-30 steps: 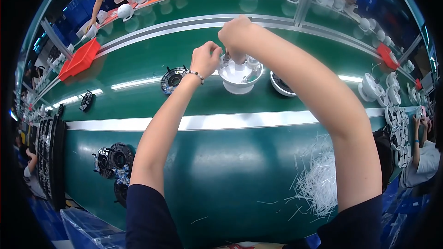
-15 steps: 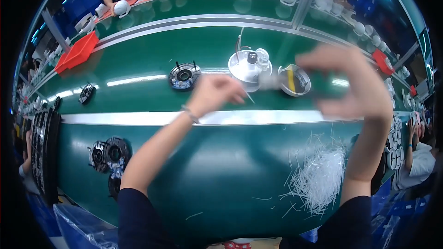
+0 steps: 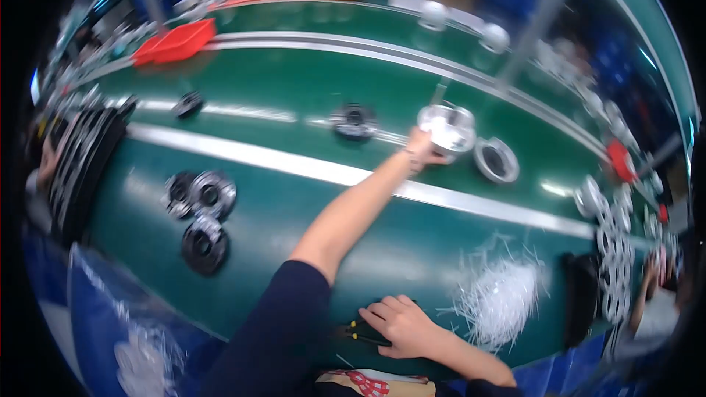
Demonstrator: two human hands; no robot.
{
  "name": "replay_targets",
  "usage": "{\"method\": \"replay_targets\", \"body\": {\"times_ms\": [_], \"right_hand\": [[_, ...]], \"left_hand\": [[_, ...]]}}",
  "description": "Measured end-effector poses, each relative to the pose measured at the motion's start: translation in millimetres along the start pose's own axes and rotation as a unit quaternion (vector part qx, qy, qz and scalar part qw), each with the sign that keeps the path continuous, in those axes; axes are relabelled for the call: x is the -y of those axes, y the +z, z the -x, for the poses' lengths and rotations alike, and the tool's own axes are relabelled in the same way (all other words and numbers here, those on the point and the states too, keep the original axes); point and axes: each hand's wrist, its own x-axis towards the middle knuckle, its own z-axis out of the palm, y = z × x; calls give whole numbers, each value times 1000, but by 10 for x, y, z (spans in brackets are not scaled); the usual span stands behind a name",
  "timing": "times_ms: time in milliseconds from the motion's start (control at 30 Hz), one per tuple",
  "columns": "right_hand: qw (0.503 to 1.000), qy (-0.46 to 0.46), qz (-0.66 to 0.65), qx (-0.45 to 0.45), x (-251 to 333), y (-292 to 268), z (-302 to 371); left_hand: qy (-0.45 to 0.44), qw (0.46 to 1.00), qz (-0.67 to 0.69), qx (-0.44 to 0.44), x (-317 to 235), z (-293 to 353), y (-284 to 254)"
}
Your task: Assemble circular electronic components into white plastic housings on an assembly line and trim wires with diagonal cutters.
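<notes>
Head view: frame slightly blurred, listed left to right. At the far left, a tall black rack (image 3: 92, 169) is seen at the end of the green counter (image 3: 279, 206), with a clear plastic bag (image 3: 151, 353) below, off the counter's near edge. A red tray (image 3: 180, 42) is placed further back. A small dark part (image 3: 189, 104) is set beyond the pale strip (image 3: 294, 164) that runs across the counter; three black round parts (image 3: 204, 248) are clustered on the near side, touching. Another black round part (image 3: 354, 122) is left alone beyond the strip.

Near the front edge, yellow-and-black pliers (image 3: 354, 336) are partly covered by the right hand (image 3: 401, 326); its fingers are bent over the handles, but whether these are gripped cannot be told. Further out, the left arm is stretched across the strip, and a white bowl (image 3: 450, 131) is gripped at its lower left side by the fingers of the left hand (image 3: 423, 148). The bowl is open at the top, with a thin pale piece sticking up behind it; contact with the counter cannot be told. Just right of it, a white ring-rimmed dish (image 3: 497, 160) with a dark inside is seen. Loose white strips (image 3: 504, 298) are heaped nearer. White rings (image 3: 614, 265) are lined up at the right end.
</notes>
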Motion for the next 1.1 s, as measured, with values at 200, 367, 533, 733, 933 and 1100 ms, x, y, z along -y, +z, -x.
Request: {"method": "replay_targets", "body": {"times_ms": [200, 367, 533, 733, 933, 1100], "right_hand": [[998, 38, -23, -42, -40, 13, 182], [999, 17, -18, -35, -108, -6, 134], [997, 36, -17, -61, -128, 62, 237], [996, 45, -24, -77, -88, 151, 254], [994, 62, -41, -79, -81, 130, 239], [992, 54, -57, -96, -70, 173, 161]], "left_hand": [[15, 998, -58, -21, -354, 598, -10], [65, 994, -66, -62, -858, 1050, -360], [251, 948, 35, -191, -1058, 559, -915], [159, 931, -10, -328, -997, 253, -1543], [17, 932, -249, -265, -337, 83, -627], [-33, 957, -221, -184, -331, 68, -709]]}}
